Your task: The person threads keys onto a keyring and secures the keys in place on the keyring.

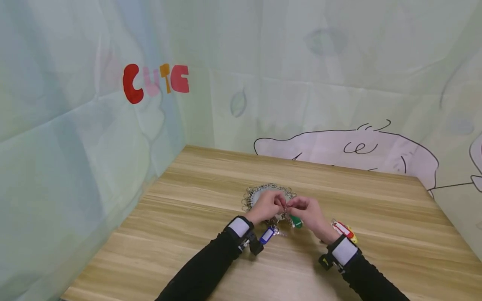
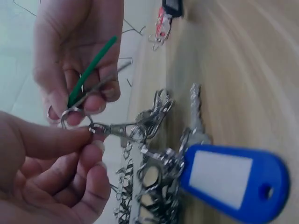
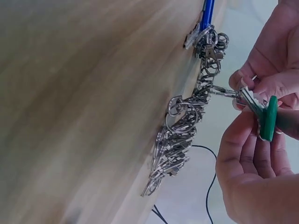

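Note:
My left hand [image 1: 268,205] pinches the end of a silver swivel clasp [image 2: 112,128] between thumb and fingers. Facing it, my right hand [image 1: 311,214] holds a metal key ring [image 2: 77,116] that carries a green key tag [image 3: 269,119] and a silver key [image 3: 251,100]. Ring and clasp end meet between the fingertips of both hands, which partly hide the join. The clasp leads down to a round grey disc [image 1: 260,195] edged with many silver clasps and rings [image 3: 180,135]. A blue key tag [image 2: 229,182] with a key [image 2: 195,109] hangs at its near side.
Red [image 1: 340,228] and yellow [image 1: 353,238] key tags lie on the wooden table [image 1: 188,234], beside my right wrist. Printed cloth walls [image 1: 211,113] stand along the table's left and back edges.

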The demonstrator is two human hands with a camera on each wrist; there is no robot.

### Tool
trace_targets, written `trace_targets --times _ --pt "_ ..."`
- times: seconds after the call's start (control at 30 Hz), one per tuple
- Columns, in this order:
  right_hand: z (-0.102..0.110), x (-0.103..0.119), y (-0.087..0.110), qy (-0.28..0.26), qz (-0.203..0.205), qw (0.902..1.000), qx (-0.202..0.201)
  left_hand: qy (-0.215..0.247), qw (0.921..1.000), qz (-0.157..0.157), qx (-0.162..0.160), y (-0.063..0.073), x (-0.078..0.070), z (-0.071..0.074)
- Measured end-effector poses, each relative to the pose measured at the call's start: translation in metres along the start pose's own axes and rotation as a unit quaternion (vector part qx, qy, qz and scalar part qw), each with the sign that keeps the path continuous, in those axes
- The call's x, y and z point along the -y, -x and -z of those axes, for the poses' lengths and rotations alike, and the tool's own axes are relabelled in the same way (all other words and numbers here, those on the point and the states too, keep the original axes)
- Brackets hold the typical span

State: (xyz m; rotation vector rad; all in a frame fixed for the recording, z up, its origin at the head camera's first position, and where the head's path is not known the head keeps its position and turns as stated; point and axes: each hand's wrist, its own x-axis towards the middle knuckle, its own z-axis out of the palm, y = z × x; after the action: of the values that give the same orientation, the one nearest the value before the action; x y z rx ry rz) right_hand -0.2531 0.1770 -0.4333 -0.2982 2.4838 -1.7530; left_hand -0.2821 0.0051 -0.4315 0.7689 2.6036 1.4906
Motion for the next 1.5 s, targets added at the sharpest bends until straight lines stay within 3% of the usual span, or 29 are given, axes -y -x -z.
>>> trace_targets --times 0.23,0.4,0.57,0.77,0.9,1.5 --pt "0.0015 0.0020 0.0016 -0.008 -0.014 0.9999 -0.001 -0.053 0.9978 -0.038 0.010 0.0013 0.0011 0.0008" --pt "0.0017 0.0010 0.0028 -0.014 -0.009 0.9999 -0.003 -0.047 0.9970 -0.062 0.008 0.0024 0.0016 -0.0014" --pt "0.0013 -0.0005 0.0023 -0.017 0.002 0.9998 -0.002 -0.044 0.9976 -0.054 0.008 0.0015 0.0031 -0.0021" --pt "0.0009 -0.0020 0.0034 -0.030 0.022 0.9993 -0.002 -0.061 0.9959 -0.066 0.009 0.0017 0.0021 -0.0017" --pt "0.0010 -0.0048 0.0024 -0.035 0.031 0.9989 -0.009 -0.043 0.9970 -0.065 0.005 0.0026 0.0021 -0.0019" --pt "0.0045 0.0020 0.0012 -0.017 -0.005 0.9998 0.000 -0.040 0.9983 -0.042 0.004 0.0008 -0.0030 0.0011"
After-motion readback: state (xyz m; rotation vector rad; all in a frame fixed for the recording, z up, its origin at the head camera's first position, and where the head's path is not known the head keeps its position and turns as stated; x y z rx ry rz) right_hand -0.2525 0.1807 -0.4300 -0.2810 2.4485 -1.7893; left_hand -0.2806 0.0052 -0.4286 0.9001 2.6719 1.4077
